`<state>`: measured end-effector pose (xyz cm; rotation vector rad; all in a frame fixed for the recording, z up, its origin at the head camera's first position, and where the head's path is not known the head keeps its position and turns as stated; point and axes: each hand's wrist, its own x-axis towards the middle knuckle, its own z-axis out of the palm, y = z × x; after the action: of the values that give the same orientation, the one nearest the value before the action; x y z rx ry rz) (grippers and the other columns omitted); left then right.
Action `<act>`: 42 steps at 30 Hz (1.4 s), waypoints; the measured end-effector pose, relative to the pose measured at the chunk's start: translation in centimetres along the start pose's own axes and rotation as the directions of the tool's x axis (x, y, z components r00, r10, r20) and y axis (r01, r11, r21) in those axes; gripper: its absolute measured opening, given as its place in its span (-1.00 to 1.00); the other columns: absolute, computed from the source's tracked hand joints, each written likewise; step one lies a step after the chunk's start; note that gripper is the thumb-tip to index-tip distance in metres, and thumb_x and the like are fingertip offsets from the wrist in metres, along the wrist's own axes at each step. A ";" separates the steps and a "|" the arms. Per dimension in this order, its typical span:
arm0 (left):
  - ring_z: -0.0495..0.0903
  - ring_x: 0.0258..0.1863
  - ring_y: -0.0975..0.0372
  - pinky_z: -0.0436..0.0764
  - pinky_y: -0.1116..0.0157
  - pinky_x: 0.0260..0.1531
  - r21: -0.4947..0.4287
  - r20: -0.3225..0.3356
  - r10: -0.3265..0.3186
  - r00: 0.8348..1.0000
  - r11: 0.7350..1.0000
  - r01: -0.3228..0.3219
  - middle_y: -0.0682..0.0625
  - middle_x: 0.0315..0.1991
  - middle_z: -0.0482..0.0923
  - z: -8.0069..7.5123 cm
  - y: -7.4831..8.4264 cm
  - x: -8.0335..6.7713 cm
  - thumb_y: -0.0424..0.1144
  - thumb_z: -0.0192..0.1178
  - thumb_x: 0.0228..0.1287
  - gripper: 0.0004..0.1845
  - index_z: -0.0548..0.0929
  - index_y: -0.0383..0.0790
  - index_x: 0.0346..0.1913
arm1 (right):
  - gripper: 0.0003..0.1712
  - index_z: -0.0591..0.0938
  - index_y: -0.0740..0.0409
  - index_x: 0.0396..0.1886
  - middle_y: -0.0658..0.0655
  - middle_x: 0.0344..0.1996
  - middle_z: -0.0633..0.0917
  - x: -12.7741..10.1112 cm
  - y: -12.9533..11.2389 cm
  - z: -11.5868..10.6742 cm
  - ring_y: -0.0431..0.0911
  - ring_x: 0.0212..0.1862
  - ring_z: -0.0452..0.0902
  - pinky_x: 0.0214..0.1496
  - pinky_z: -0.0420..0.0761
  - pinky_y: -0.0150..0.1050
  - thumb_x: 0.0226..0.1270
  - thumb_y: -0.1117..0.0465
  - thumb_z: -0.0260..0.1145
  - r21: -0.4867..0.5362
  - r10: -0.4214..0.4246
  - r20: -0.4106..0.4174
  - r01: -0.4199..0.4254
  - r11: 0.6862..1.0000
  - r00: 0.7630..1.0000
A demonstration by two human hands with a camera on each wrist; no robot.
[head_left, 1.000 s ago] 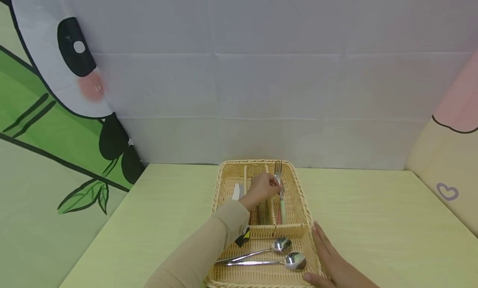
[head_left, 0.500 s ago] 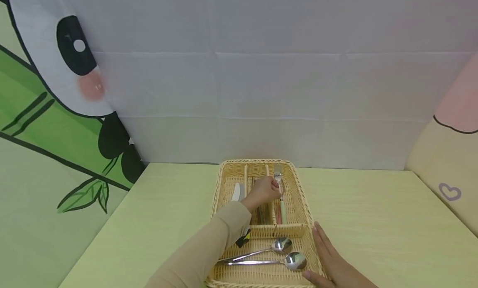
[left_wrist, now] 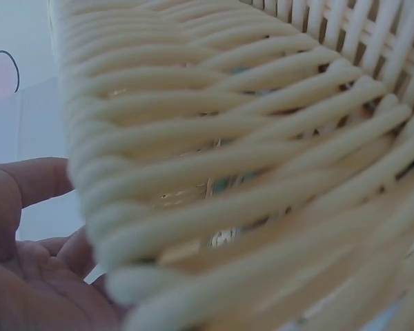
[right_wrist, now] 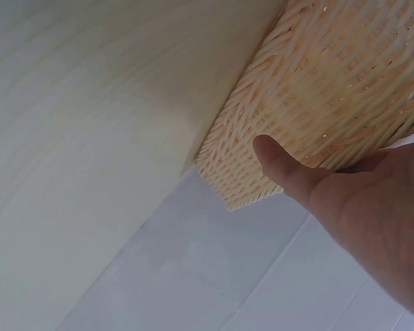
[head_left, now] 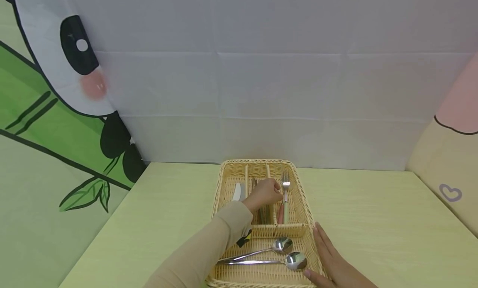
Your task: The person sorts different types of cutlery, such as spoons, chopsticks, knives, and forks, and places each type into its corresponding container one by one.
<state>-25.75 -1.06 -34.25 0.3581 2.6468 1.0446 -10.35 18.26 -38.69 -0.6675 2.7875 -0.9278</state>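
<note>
In the head view my left hand (head_left: 266,191) reaches over the wicker cutlery basket (head_left: 304,201), its fingers bent beside a fork (head_left: 286,183) with a pale green handle. The fork lies lengthwise in the right compartment. A red handle (head_left: 280,215) beside it runs up under my fingertips; I cannot tell whether they pinch it. In the left wrist view, wicker hides the fingertips of the left hand (left_wrist: 41,276). My right hand (head_left: 332,257) rests with straight fingers against the basket's right side. The right wrist view has the right hand's thumb (right_wrist: 283,165) along the outer wicker wall.
Two spoons (head_left: 296,261) lie across the basket's front compartment. A knife blade (head_left: 237,192) shows in the left compartment, and thin dark utensils (head_left: 266,217) lie in the middle one. The pale table (head_left: 373,221) meets a grey backdrop (head_left: 276,93) behind the basket.
The fork has shifted right and now lies straighter, its neck uncovered by my left fingers. My left hand has moved only slightly; the right hand stays against the basket.
</note>
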 end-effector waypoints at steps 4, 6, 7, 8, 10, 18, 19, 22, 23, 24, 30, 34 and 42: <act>0.55 -0.19 0.18 0.54 0.25 -0.23 0.008 0.007 0.025 1.000 1.000 -0.025 -0.05 -0.16 0.57 0.0 -0.1 -0.1 -0.28 0.14 0.19 -0.70 0.53 -0.31 -0.02 | 0.06 -0.26 0.41 0.39 0.46 0.38 -0.24 0.1 0.2 0.0 0.35 0.34 -0.12 0.03 0.38 0.24 0.28 -0.10 0.13 -0.009 -0.003 0.012 0.003 1.000 1.000; 0.56 -0.23 0.17 0.54 0.27 -0.29 0.007 0.017 0.041 0.999 0.999 -0.042 -0.08 -0.15 0.58 -0.1 0.0 -0.2 -0.27 0.13 0.20 -0.73 0.55 -0.30 -0.05 | 0.06 -0.26 0.42 0.39 0.46 0.38 -0.24 0.1 0.3 0.0 0.33 0.34 -0.13 0.04 0.38 0.23 0.28 -0.10 0.13 -0.014 0.001 0.015 -0.001 1.000 1.000; 0.56 -0.27 0.17 0.53 0.28 -0.33 0.007 0.020 0.050 0.999 0.999 -0.050 -0.08 -0.16 0.58 -0.1 0.0 -0.3 -0.27 0.13 0.21 -0.75 0.56 -0.30 -0.08 | 0.06 -0.26 0.41 0.39 0.45 0.38 -0.24 0.1 0.3 0.0 0.33 0.34 -0.12 0.03 0.39 0.23 0.28 -0.10 0.12 -0.017 0.002 0.015 -0.002 1.000 1.000; 0.54 -0.32 0.19 0.51 0.30 -0.38 0.004 0.022 0.057 0.998 0.998 -0.057 -0.07 -0.18 0.58 -0.3 0.1 -0.4 -0.27 0.13 0.22 -0.77 0.56 -0.29 -0.10 | 0.06 -0.26 0.41 0.39 0.45 0.38 -0.24 0.1 0.3 0.0 0.33 0.34 -0.11 0.03 0.40 0.22 0.28 -0.10 0.12 -0.020 0.003 0.014 -0.003 1.000 1.000; 0.51 -0.39 0.22 0.48 0.33 -0.46 0.010 0.025 0.072 0.997 0.997 -0.072 -0.07 -0.20 0.59 -0.6 0.2 -0.7 -0.26 0.11 0.23 -0.80 0.57 -0.28 -0.13 | 0.05 -0.27 0.40 0.39 0.44 0.38 -0.25 0.0 0.2 0.0 0.33 0.34 -0.10 0.02 0.40 0.22 0.29 -0.10 0.12 -0.019 0.005 0.013 -0.004 1.000 1.000; 0.55 -0.32 0.21 0.51 0.29 -0.40 0.102 0.015 0.090 0.996 0.991 -0.091 -0.06 -0.18 0.58 -2.8 0.3 -2.6 -0.17 0.08 0.28 -0.77 0.56 -0.20 -0.10 | 0.02 -0.32 0.34 0.40 0.39 0.39 -0.31 -0.2 -0.3 -0.5 0.33 0.35 -0.15 0.03 0.37 0.25 0.33 -0.08 0.07 0.010 0.030 0.023 -0.030 1.000 0.999; 0.56 -0.33 0.19 0.52 0.28 -0.39 0.115 0.008 0.092 0.996 0.989 -0.093 -0.06 -0.18 0.58 -3.2 0.2 -2.9 -0.17 0.09 0.27 -0.77 0.55 -0.21 -0.10 | 0.02 -0.32 0.32 0.40 0.38 0.40 -0.32 -0.2 -0.4 -0.5 0.32 0.35 -0.16 0.04 0.37 0.25 0.33 -0.09 0.07 0.012 0.035 0.023 -0.035 0.999 0.999; 0.55 -0.33 0.20 0.52 0.25 -0.35 0.197 -0.013 0.095 0.995 0.976 -0.091 -0.06 -0.17 0.58 -4.1 0.1 -3.8 -0.14 0.10 0.27 -0.73 0.55 -0.22 -0.06 | 0.01 -0.33 0.31 0.40 0.37 0.40 -0.34 -0.2 -0.4 -0.6 0.31 0.35 -0.18 0.04 0.36 0.27 0.34 -0.08 0.06 0.008 0.033 0.019 -0.033 0.999 0.999; 0.55 -0.33 0.20 0.52 0.24 -0.33 0.224 -0.018 0.094 0.995 0.971 -0.088 -0.06 -0.15 0.58 -4.4 0.0 -4.1 -0.14 0.10 0.27 -0.71 0.55 -0.23 -0.05 | 0.01 -0.33 0.32 0.40 0.37 0.40 -0.34 -0.2 -0.4 -0.6 0.31 0.35 -0.18 0.03 0.36 0.27 0.34 -0.08 0.06 0.007 0.033 0.019 -0.033 0.999 0.999; 0.55 -0.36 0.19 0.52 0.23 -0.34 0.251 -0.022 0.096 0.995 0.964 -0.088 -0.07 -0.15 0.59 -4.7 -0.1 -4.4 -0.14 0.11 0.26 -0.70 0.55 -0.23 -0.03 | 0.01 -0.33 0.32 0.40 0.38 0.40 -0.33 -0.2 -0.4 -0.5 0.33 0.35 -0.18 0.03 0.36 0.28 0.34 -0.08 0.06 0.010 0.032 0.019 -0.032 0.999 0.999; 0.59 -0.29 0.12 0.53 0.13 -0.20 0.362 -0.053 0.128 0.990 0.927 -0.101 -0.10 -0.01 0.58 -6.1 -1.3 -6.5 -0.11 0.11 0.26 -0.65 0.54 -0.24 0.01 | 0.01 -0.31 0.32 0.40 0.36 0.40 -0.32 -0.1 -0.3 -0.2 0.23 0.38 -0.22 0.00 0.38 0.27 0.33 -0.07 0.07 0.003 0.022 -0.002 -0.022 1.000 1.000; 0.53 -0.11 -0.04 0.48 0.03 -0.08 0.362 -0.101 0.122 0.987 0.929 -0.078 -0.16 0.05 0.53 -6.6 -3.0 -7.7 -0.09 0.12 0.26 -0.63 0.52 -0.23 0.04 | -0.07 -0.27 0.27 0.42 0.25 0.43 -0.31 -0.3 -0.1 0.4 -0.37 0.37 -0.47 0.04 0.41 0.18 0.37 -0.04 0.04 -0.077 -0.030 -0.066 0.025 0.997 0.997; 0.29 0.13 -0.26 0.35 -0.14 0.03 0.275 -0.167 0.055 0.984 0.962 -0.007 -0.28 0.19 0.35 -7.4 -6.5 -9.8 -0.14 0.14 0.25 -0.48 0.35 -0.27 0.22 | -0.14 -0.19 0.31 0.41 0.15 0.45 -0.28 -0.4 0.1 1.0 -0.55 0.32 -0.59 0.07 0.45 -0.04 0.38 0.05 0.05 -0.303 -0.159 -0.159 0.105 0.947 0.974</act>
<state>-19.96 -13.49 -31.99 0.3818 2.9600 0.7477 -9.84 18.00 -39.55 -0.8604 3.1136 -0.6262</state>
